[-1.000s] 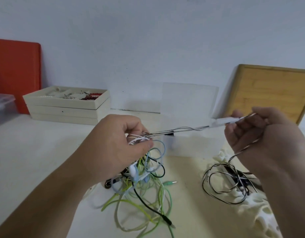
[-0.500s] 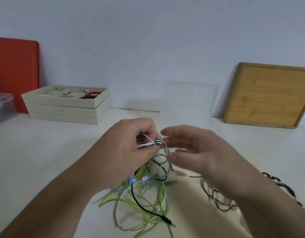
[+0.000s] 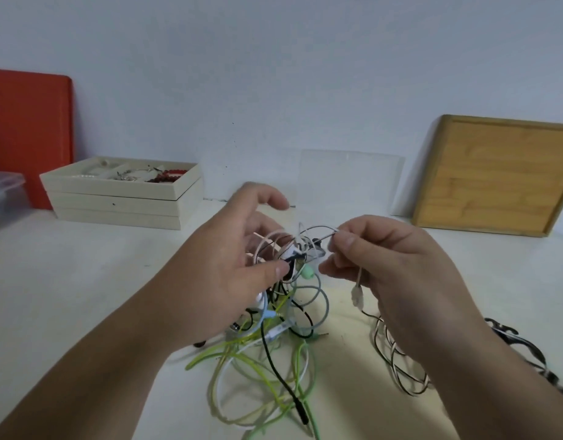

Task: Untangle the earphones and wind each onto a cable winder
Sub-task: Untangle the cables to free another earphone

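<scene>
Cables everywhere, so going left to right from my remote seat. Far left there's an orange board against the wall, a clear plastic box at the edge, then stacked cream trays with beads and bits in the top one. All well clear of the action.

My left hand has its thumb and fingers curled onto the knot of the earphone tangle, holding it up just over the worktop, with green, blue, black and white loops spilling down from it. Right hand sits close beside it, pinching a thin white lead that runs out of the knot; an inline remote dangles below those fingers.

Handling-wise I reckon this stuff is feather-light and floppy, and the thin wires likely won't love hard yanking. Best bet is probably gripping near the knot and feeding a plug end back through loops.

Right of that, a black-and-white cable lies coiled on the worktop, partly under my forearm, which could snag. A clear panel and a wooden board lean at the back. Can't spot a winder for certain.
</scene>
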A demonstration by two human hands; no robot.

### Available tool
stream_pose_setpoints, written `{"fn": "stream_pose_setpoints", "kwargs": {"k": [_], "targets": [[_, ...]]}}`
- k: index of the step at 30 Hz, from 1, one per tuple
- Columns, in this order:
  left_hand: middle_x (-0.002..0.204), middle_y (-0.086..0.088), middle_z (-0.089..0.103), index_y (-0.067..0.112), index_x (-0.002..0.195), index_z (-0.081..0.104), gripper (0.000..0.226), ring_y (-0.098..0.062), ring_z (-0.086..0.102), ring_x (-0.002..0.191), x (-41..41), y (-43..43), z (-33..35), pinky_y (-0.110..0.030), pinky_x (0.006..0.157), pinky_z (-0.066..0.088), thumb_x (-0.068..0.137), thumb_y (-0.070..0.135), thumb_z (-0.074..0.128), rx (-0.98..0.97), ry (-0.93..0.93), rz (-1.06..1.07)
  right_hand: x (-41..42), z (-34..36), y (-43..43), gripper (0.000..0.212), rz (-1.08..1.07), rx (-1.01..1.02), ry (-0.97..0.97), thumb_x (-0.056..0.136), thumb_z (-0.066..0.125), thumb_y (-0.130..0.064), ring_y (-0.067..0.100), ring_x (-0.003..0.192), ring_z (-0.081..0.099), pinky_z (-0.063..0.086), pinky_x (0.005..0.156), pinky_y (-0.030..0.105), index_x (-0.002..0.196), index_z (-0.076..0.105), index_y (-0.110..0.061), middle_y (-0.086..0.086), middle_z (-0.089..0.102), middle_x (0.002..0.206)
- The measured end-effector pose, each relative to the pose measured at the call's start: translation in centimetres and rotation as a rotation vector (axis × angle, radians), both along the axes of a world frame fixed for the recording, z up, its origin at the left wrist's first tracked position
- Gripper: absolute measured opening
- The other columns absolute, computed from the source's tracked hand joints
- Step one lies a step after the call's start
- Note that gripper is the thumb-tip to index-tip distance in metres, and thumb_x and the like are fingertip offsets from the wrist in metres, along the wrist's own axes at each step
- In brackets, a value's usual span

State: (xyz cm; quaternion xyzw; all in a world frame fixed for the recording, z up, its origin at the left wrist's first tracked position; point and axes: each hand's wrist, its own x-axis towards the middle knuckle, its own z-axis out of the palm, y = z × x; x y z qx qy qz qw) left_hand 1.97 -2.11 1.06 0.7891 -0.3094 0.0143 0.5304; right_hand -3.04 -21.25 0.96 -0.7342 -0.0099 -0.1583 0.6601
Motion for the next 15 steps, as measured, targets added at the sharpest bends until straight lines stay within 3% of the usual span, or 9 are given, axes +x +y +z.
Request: {"fn": "stream_pose_setpoints", "kwargs": {"k": [2,4,6,10,15], "targets": [[0.098,-0.001,0.073,0.036,0.114,0.055,0.048,-0.019,0.072,0.091,0.2,0.1,0.2,-0.052,0.084,0.057,0.089,-0.003,0.067,-0.080,0.048,0.014,0.1,0.2,0.0,0.037,0.036,0.140,0.019,0.092,0.059,-0.011,0.025,0.075,0.071,0.049,0.077,0.044,0.057,0.066,-0.018,0.004,0.069,0.070],[0.089,0.000,0.075,0.029,0.105,0.063,0.031,-0.012,0.073,0.084,0.3,0.0,0.3,-0.036,0.081,0.055,0.090,0.002,0.067,-0.126,0.026,0.045,0.1,0.4,0.2,0.051,0.063,0.247,0.035,0.095,0.046,-0.001,0.031,0.076,0.072,0.053,0.074,0.042,0.049,0.060,-0.018,0.010,0.073,0.078],[0.082,-0.001,0.073,0.024,0.097,0.067,0.021,-0.009,0.071,0.075,0.4,-0.3,0.2,-0.026,0.075,0.053,0.089,0.005,0.068,-0.154,-0.003,0.074,0.0,0.4,0.6,0.051,0.058,0.314,0.048,0.096,0.041,0.000,0.037,0.072,0.073,0.057,0.070,0.044,0.052,0.061,-0.016,0.017,0.073,0.080],[0.080,0.006,0.069,0.029,0.094,0.067,0.020,-0.010,0.066,0.073,0.8,-0.6,-0.4,-0.033,0.073,0.052,0.086,0.012,0.074,-0.144,-0.114,0.188,0.0,0.2,1.0,0.024,0.049,0.406,0.089,0.097,0.050,-0.004,0.041,0.061,0.071,0.059,0.059,0.042,0.073,0.056,-0.001,0.023,0.063,0.071],[0.094,0.016,0.065,0.035,0.094,0.063,0.024,-0.007,0.066,0.085,0.7,-0.6,-0.6,-0.029,0.073,0.052,0.082,0.021,0.078,-0.161,-0.127,0.319,0.2,-0.1,0.8,0.024,0.112,0.370,0.106,0.091,0.057,0.001,0.030,0.062,0.071,0.060,0.059,0.034,0.075,0.043,-0.010,0.015,0.066,0.066]]}}
